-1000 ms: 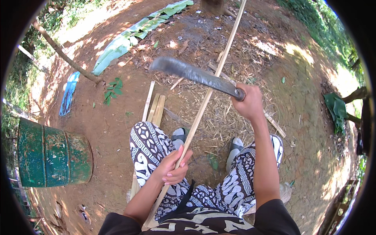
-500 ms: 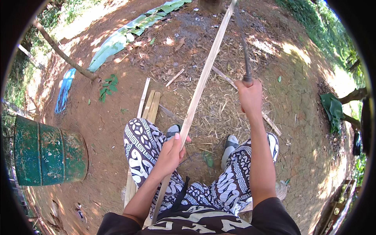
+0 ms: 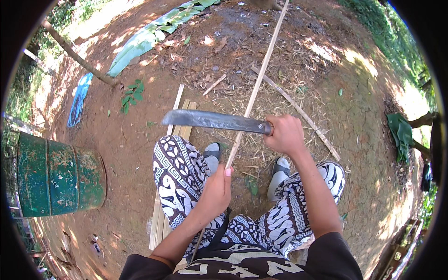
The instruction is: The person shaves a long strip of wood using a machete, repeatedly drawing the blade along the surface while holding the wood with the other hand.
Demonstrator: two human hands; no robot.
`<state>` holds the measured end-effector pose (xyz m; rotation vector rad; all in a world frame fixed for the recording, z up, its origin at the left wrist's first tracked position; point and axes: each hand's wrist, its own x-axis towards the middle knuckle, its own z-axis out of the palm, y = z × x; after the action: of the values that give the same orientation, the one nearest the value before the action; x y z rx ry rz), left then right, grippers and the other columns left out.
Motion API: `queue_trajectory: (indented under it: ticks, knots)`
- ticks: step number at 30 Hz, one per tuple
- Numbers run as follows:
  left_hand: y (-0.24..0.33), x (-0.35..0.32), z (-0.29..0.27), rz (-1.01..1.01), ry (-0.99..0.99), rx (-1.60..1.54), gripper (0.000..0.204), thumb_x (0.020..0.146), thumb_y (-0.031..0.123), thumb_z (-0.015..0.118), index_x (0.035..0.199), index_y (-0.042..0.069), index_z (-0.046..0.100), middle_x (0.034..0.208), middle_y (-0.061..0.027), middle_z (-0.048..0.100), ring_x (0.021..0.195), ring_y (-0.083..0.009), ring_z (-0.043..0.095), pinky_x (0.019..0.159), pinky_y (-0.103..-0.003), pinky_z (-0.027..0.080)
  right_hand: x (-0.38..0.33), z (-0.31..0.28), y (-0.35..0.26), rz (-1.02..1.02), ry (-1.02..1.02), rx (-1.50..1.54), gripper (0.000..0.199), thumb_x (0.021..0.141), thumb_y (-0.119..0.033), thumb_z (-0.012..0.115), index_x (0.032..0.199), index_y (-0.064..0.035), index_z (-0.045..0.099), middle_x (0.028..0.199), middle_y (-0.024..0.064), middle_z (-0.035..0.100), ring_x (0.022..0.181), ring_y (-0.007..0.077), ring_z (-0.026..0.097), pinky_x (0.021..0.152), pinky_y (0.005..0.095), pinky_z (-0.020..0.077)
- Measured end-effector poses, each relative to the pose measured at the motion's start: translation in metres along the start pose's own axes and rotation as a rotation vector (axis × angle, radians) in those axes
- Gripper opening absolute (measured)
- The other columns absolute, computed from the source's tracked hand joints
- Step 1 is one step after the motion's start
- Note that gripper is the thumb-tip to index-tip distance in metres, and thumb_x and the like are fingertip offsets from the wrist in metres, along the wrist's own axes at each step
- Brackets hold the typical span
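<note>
Long pale wooden strip (image 3: 257,85) slanting up and away from the lap, past the space between the shins, to the top edge of view. Clamped low down in the left hand (image 3: 218,189), with fingers closed round it and thumb pointing up along it. Gripped in the right hand (image 3: 285,135), wrapped firmly round a mostly hidden handle: a machete (image 3: 214,121), with dark, broad blade pointing left and crossing over the strip, above the left hand. Cannot tell whether touching the wood or just clear of it.

Below, 2 sandalled feet and patterned trousers (image 3: 175,186), with knees spread. Beside the left knee, 3 pale slats (image 3: 177,101) lying on brown soil (image 3: 135,140), partly behind the blade. To the right of the strip, a thin stick (image 3: 298,111) lying aslant among scattered shavings.

Farther left, 1 leafy sprig (image 3: 132,96), a blue sheet (image 3: 79,100) and a long green leaf (image 3: 135,51). At the far left, 1 worn green drum (image 3: 60,175).
</note>
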<state>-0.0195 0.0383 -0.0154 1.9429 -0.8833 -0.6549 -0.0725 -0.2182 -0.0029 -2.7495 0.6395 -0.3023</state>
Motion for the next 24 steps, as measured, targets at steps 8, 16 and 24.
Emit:
queue_trajectory:
  ticks: [8,16,24]
  knots:
    - [-0.014,0.010,-0.003,0.010,0.006,0.076,0.033,0.110,0.020,0.032,0.109,-0.005,0.053,0.067,-0.0217,0.055,0.064,-0.0413,0.059,0.061,-0.047,0.044,0.025,0.007,0.039,0.079,0.066,-0.109,0.008,0.068,-0.016,0.060,0.068,-0.0084,0.063,0.057,0.0166,0.060,0.055,0.0374,0.063,0.059,0.0478,0.0530]
    - [-0.020,-0.014,0.000,-0.041,-0.053,-0.008,0.028,0.109,0.018,0.035,0.105,-0.006,0.049,0.071,-0.0292,0.057,0.068,-0.0497,0.059,0.063,-0.053,0.043,0.018,0.008,0.060,0.183,0.050,-0.226,0.010,0.074,-0.019,0.061,0.076,-0.0088,0.064,0.062,0.0139,0.065,0.059,0.0342,0.068,0.057,0.0461,0.0561]
    - [-0.025,-0.035,-0.001,-0.056,-0.126,-0.012,0.028,0.109,0.018,0.036,0.104,-0.007,0.049,0.072,-0.0316,0.058,0.070,-0.0507,0.060,0.062,-0.053,0.044,0.003,0.010,0.080,0.180,-0.045,-0.225,0.015,0.073,-0.020,0.061,0.073,-0.0069,0.068,0.066,0.0178,0.067,0.068,0.0378,0.069,0.067,0.0533,0.0558]
